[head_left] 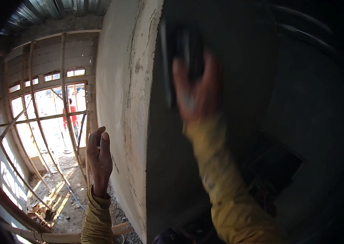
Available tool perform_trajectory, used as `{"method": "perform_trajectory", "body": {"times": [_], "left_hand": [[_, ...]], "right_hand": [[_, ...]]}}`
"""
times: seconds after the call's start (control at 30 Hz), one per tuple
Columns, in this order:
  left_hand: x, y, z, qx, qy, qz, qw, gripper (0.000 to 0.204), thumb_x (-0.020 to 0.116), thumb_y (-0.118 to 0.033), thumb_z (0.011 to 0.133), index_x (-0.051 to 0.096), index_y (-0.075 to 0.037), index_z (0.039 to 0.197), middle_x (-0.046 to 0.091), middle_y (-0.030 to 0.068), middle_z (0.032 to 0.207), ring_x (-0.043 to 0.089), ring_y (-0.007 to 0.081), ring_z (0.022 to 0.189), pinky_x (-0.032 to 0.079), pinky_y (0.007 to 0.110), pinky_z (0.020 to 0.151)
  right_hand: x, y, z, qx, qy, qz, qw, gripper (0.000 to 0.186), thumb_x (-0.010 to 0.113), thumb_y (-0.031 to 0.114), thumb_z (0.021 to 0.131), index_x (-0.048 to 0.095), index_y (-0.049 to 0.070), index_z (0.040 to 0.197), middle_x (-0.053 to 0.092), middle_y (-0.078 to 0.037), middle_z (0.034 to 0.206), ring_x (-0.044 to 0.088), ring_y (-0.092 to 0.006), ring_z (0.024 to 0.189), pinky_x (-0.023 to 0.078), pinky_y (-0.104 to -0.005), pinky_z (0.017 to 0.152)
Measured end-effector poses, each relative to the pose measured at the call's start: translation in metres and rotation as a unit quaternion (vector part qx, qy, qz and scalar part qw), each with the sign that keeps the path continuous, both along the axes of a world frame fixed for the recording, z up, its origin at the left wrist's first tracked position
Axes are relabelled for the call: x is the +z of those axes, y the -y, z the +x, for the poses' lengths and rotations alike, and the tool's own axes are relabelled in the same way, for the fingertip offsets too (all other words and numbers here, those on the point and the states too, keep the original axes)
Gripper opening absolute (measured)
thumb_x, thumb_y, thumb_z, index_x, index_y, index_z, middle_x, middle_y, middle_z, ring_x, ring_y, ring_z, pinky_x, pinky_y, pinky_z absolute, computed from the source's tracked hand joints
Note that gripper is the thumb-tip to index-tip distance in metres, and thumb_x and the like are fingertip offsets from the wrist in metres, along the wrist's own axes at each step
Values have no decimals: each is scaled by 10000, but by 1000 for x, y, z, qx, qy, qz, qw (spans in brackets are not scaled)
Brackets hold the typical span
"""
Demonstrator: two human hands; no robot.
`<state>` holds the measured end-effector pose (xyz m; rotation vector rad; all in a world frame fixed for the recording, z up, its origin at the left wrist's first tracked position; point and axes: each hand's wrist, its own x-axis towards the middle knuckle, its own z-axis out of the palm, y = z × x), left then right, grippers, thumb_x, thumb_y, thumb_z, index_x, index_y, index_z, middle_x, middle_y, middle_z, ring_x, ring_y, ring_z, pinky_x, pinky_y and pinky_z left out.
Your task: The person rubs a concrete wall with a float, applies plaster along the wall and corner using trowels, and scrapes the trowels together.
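Note:
My right hand is raised high and wrapped round a dark, flat, long tool that looks like a plastering float. Motion blurs both. The float is against or close to the shadowed face of a grey plastered wall, near its upright corner; contact is hard to tell. Lower down, my left hand is held up beside the wall's lit side face. Its fingers are partly bent and apart, and nothing shows in them. Both forearms wear yellowish sleeves.
Wooden pole scaffolding fills the left side before a bright doorway. A person in red stands outside. Rubble lies on the ground, and a thick pole crosses low left. A dim, dark rectangular object sits lower right.

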<state>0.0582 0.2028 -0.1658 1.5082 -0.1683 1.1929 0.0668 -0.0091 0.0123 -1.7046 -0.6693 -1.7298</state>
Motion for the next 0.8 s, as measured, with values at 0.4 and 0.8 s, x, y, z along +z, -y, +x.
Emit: {"method": "perform_trajectory", "body": {"times": [0.4,0.8], "left_hand": [[-27,22,46,-9,25,-9,1000,424,538,-346,990,577,33,1175,600,106,1018,551,164,922,458,300,795],[-27,45,57,-105,33,-73,991,386,538,-312,991,571,33,1162,604,102,1076,562,140,894,461,268,741]], "right_hand": [[139,-19,-26,-86,40,33,995,661,636,442,851,513,-110,1195,594,-281,1105,604,-389,1015,498,-425,859],[-77,4,-7,78,-17,-47,996,452,692,221,869,474,-38,1167,601,-148,1033,622,-209,928,524,-344,787]]}}
